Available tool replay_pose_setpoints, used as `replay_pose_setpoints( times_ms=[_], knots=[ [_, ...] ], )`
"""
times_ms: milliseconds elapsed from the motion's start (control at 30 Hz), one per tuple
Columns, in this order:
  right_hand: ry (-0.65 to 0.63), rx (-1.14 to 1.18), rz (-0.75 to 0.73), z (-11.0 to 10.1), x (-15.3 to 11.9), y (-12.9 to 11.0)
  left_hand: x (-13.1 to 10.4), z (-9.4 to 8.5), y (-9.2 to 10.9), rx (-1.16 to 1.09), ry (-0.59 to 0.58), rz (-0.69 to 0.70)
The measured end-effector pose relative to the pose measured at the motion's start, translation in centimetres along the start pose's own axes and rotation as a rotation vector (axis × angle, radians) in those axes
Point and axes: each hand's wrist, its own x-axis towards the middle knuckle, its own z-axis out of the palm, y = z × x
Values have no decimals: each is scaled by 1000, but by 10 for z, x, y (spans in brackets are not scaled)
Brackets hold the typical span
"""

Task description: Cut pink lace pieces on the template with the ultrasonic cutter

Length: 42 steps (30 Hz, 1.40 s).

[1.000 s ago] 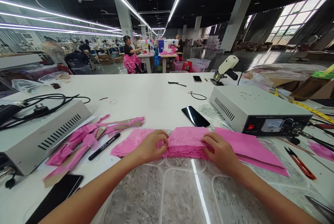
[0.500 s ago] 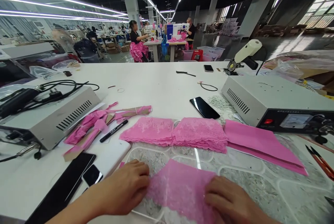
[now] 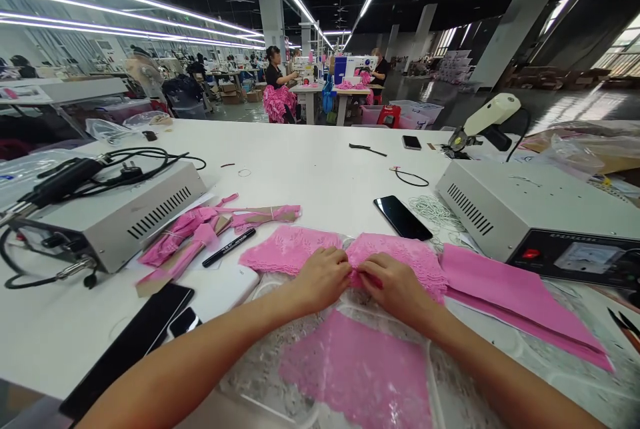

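Two stacks of pink lace lie side by side, a left lace stack [image 3: 283, 249] and a right lace stack [image 3: 407, 256]. My left hand [image 3: 327, 277] rests with bent fingers on the inner end of the left stack. Beside it, my right hand [image 3: 393, 282] pinches the near inner edge of the right stack; its thumb and fingers are closed on pink lace. What my left fingers hold, if anything, is hidden. Nearer to me, a flat pink lace piece [image 3: 365, 369] lies on the clear-covered patterned surface, untouched.
Folded pink fabric [image 3: 520, 302] lies right of the stacks. Grey boxes stand left [image 3: 125, 216] and right [image 3: 545, 202]. A phone [image 3: 403, 218], a marker [image 3: 229, 248] and pink strips [image 3: 185, 236] lie around. Two people sit at sewing machines beyond the table.
Both hands have moved forward and inward from the near lace piece to the inner ends of the two stacks. The near piece lies released. The view has shifted slightly.
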Motion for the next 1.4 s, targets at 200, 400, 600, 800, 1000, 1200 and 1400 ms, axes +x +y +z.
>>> replay_pose_setpoints(
  times_ms=[200, 400, 600, 800, 1000, 1200, 1400],
  knots=[
    [-14, 41, 36, -1, 0, 0, 3, -2, -6, -53, -15, -10],
    [-23, 68, 24, -5, 1, -2, 5, -6, -8, -100, -41, -20],
    [-27, 71, 40, -3, -1, -1, 9, -10, -7, -107, -76, -50],
    [-41, 142, 97, -7, 3, -1, 11, -14, -4, -98, -97, -66],
    [-54, 227, 163, -8, 6, 2, 12, -14, -4, -102, -65, -76],
    [-34, 282, 214, -10, 7, 1, 14, -18, -4, -120, 7, -80],
    [37, 317, 267, -10, 12, -1, 15, -17, -1, -93, 46, -112]
  ],
)
